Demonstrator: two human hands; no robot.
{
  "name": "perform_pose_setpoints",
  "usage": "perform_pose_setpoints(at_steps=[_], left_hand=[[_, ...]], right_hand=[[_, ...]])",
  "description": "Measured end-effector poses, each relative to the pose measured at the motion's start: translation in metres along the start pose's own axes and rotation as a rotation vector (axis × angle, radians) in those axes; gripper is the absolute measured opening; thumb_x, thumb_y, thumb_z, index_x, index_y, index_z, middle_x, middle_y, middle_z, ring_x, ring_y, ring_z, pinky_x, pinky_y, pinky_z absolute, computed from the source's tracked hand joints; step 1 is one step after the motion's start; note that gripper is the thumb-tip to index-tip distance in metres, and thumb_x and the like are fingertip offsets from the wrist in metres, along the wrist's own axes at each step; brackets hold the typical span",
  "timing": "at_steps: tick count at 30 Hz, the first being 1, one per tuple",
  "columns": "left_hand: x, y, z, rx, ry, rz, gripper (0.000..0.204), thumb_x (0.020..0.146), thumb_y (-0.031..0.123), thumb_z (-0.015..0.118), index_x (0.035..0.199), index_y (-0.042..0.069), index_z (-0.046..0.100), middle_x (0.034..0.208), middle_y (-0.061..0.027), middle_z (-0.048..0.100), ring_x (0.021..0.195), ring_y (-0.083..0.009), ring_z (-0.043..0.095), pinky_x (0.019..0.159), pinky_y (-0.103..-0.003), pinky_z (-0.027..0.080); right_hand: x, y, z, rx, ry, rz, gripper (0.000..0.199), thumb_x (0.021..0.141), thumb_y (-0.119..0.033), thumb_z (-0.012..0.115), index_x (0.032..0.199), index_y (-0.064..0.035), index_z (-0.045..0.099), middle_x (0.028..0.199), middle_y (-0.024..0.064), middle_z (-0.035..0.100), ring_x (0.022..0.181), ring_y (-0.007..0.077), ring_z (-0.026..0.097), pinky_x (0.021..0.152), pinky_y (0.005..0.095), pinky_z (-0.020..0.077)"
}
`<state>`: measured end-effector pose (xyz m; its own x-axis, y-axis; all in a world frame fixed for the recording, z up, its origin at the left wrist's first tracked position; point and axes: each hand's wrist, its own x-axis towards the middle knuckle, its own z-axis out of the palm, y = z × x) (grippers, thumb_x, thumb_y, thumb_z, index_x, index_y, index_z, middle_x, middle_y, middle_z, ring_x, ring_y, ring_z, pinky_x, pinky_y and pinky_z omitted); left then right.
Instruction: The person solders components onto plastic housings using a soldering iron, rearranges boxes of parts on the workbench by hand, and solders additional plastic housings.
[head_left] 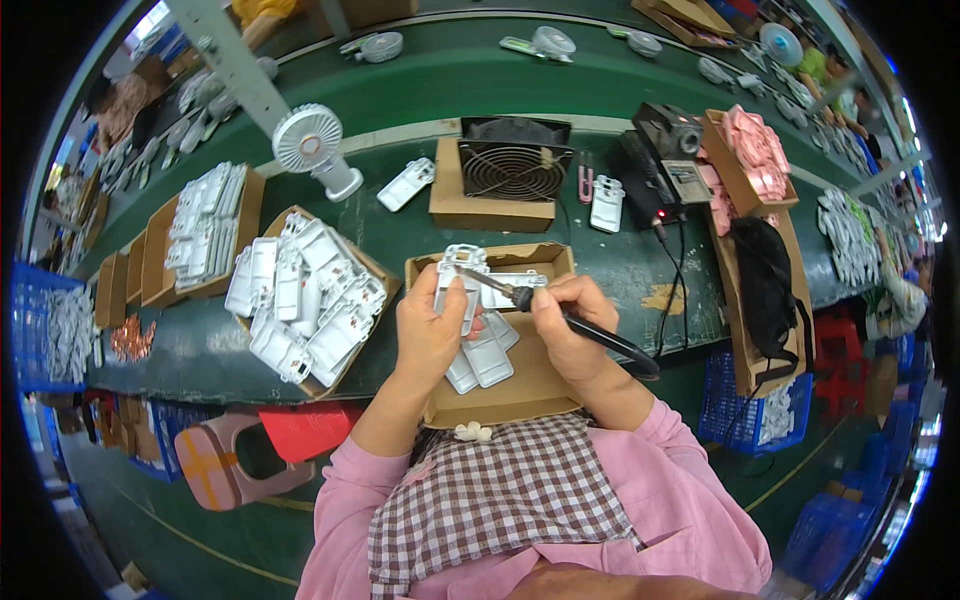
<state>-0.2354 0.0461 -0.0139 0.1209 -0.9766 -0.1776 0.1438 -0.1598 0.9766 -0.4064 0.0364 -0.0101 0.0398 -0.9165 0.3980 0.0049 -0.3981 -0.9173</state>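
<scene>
My left hand [425, 322] grips a white plastic housing [462, 258] between thumb and fingers, tilted up over a shallow cardboard box. In my right hand [570, 325] is a soldering iron [523, 298], held like a pen. Its metal tip points left and reaches the housing's upper part; whether it touches cannot be made out. Below my hands, the cardboard box [500, 408] holds several more white housings [490, 360], some partly hidden by my left hand. The black handle trails off to the right past my right hand.
Left stands a box heaped with white housings [310, 290], near copper-coloured small parts [133, 338]. A white handheld fan [308, 140] stands behind. Ahead is a black fan with a round grille [515, 172]; right, a black soldering station [640, 165] with cables and pink parts [752, 150].
</scene>
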Motion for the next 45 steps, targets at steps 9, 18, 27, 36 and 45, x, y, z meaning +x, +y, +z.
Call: perform_pose_setpoints(at_steps=[9, 18, 27, 36, 45], left_hand=[[-0.011, 0.006, 0.008, 0.658, 0.176, 0.402, 0.030, 0.090, 0.008, 0.056, 0.119, -0.001, 0.050, 0.095, -0.0112, 0.063, 0.083, -0.0202, 0.064, 0.073, -0.028, 0.051], [-0.060, 0.040, 0.036, -0.240, -0.351, -0.029, 0.023, 0.097, 0.018, 0.049, 0.105, -0.003, 0.056, 0.093, -0.0047, 0.062, 0.084, -0.0097, 0.057, 0.077, -0.024, 0.042], [-0.044, 0.084, 0.029, -0.659, -0.264, -0.017, 0.023, 0.099, 0.023, 0.047, 0.113, 0.005, 0.051, 0.094, -0.0061, 0.057, 0.081, -0.0198, 0.060, 0.075, -0.037, 0.053], [-0.034, 0.061, -0.024, -0.524, -0.228, -0.094, 0.038, 0.099, 0.026, 0.047, 0.126, 0.000, 0.047, 0.090, -0.0035, 0.056, 0.062, -0.0111, 0.049, 0.049, -0.023, 0.037], [-0.054, 0.047, -0.039, -0.286, -0.164, -0.148, 0.034, 0.097, 0.020, 0.050, 0.123, -0.003, 0.051, 0.085, -0.0033, 0.054, 0.055, -0.0104, 0.047, 0.044, -0.022, 0.033]], right_hand=[[-0.002, 0.005, -0.004, 0.148, 0.171, -0.109, 0.015, 0.084, -0.005, 0.067, 0.091, -0.0020, 0.054, 0.080, 0.0062, 0.059, 0.066, 0.0080, 0.053, 0.057, 0.0228, 0.0444], [-0.010, -0.026, -0.004, -0.404, 0.043, -0.516, 0.037, 0.073, -0.013, 0.075, 0.101, -0.0054, 0.053, 0.089, 0.0124, 0.056, 0.077, 0.0303, 0.059, 0.066, 0.0352, 0.0498], [-0.031, -0.068, -0.088, -0.035, -1.024, 0.187, 0.058, 0.082, -0.023, 0.072, 0.127, 0.0034, 0.047, 0.102, 0.0151, 0.061, 0.090, 0.0250, 0.062, 0.075, 0.0322, 0.0505], [0.066, 0.037, -0.115, -0.435, -0.133, 0.139, 0.018, 0.081, -0.010, 0.060, 0.096, -0.0018, 0.064, 0.083, 0.0116, 0.065, 0.076, 0.0251, 0.063, 0.071, 0.0355, 0.0503], [0.126, 0.120, -0.071, -1.154, -0.091, 0.149, 0.026, 0.080, -0.014, 0.064, 0.102, 0.0010, 0.060, 0.107, 0.0199, 0.054, 0.091, 0.0344, 0.064, 0.077, 0.0421, 0.0526]])
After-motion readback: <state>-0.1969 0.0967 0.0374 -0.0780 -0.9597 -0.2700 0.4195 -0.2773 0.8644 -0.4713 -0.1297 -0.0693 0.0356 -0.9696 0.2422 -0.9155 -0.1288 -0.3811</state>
